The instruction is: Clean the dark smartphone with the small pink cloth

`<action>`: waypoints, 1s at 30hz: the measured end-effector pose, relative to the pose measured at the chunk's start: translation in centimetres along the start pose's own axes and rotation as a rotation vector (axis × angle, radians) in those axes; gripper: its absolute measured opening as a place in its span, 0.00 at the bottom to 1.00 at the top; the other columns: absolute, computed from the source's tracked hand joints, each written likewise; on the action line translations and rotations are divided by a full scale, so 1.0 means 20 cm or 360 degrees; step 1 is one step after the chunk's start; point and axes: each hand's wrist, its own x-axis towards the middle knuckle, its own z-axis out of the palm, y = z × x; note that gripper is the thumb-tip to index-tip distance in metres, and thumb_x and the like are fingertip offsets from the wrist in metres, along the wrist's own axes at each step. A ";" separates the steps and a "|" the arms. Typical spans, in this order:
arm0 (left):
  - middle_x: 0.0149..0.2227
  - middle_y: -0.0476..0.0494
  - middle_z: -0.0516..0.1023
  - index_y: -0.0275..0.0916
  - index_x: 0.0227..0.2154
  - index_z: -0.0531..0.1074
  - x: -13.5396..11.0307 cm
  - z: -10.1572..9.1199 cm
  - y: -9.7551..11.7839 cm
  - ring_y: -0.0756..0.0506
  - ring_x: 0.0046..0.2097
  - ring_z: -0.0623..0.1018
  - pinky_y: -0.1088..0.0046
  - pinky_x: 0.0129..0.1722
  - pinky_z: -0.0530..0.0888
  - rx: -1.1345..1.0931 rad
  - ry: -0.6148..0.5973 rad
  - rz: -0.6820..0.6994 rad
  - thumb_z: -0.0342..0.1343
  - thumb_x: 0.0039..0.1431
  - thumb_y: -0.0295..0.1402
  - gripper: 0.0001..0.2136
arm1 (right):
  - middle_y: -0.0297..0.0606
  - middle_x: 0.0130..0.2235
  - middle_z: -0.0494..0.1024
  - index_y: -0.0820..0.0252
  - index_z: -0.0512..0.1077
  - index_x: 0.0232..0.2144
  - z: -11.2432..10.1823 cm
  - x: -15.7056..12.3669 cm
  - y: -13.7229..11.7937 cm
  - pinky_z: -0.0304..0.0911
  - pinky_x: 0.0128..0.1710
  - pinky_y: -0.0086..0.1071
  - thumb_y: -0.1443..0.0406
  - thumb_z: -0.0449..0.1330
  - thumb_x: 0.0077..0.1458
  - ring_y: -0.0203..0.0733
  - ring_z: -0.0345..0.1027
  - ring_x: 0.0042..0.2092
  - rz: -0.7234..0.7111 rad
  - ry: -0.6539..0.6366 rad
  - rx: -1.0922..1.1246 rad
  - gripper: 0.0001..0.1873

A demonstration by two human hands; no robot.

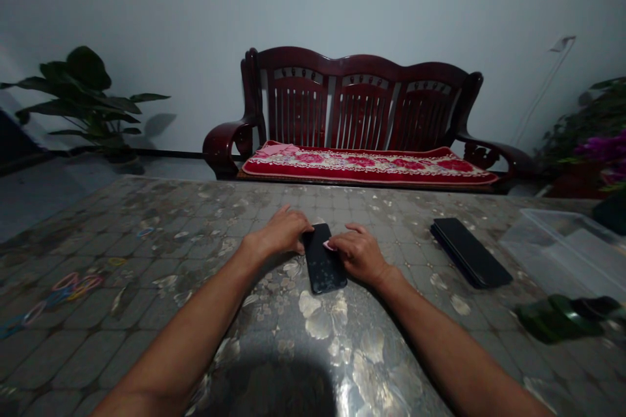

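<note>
A black smartphone [323, 267] lies flat on the patterned tabletop, screen up, with smudges or reflections over its lower half. My left hand [283, 229] is at the phone's upper left edge, its fingers bent and holding that side steady. Over the upper right part of the screen, my right hand [360, 251] has its fingers closed on a small pinkish-white piece [329, 245], pressed against the glass. Most of that piece is hidden under the fingers, so its kind cannot be made out.
Right of my hands lie a dark folding case [470, 253], a clear plastic box [562, 241] and a green bottle [555, 319] on its side. Several coloured rings [73, 287] lie at left on the table [161, 339]. Beyond stands a wooden bench [359, 111].
</note>
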 end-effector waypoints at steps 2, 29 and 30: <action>0.55 0.39 0.78 0.46 0.50 0.78 0.00 0.00 0.00 0.30 0.62 0.70 0.42 0.66 0.54 -0.0054 0.0003 0.0035 0.73 0.44 0.32 0.27 | 0.35 0.36 0.84 0.54 0.78 0.37 -0.01 0.00 -0.01 0.60 0.54 0.38 0.76 0.55 0.53 0.39 0.77 0.38 -0.0040 -0.0012 0.0036 0.17; 0.49 0.32 0.76 0.39 0.53 0.73 0.04 0.08 0.18 0.31 0.50 0.76 0.58 0.47 0.72 0.0186 0.0065 -0.0399 0.64 0.56 0.49 0.27 | 0.36 0.37 0.84 0.55 0.79 0.38 -0.04 -0.02 0.07 0.59 0.42 0.33 0.74 0.56 0.57 0.41 0.75 0.38 0.0358 0.0242 -0.0254 0.15; 0.48 0.30 0.77 0.37 0.52 0.74 0.03 0.07 0.20 0.30 0.49 0.76 0.58 0.47 0.72 0.0207 0.0084 -0.0447 0.63 0.56 0.50 0.26 | 0.36 0.37 0.84 0.55 0.79 0.38 -0.04 -0.02 0.07 0.59 0.42 0.33 0.74 0.56 0.57 0.41 0.75 0.38 0.0362 0.0221 -0.0279 0.15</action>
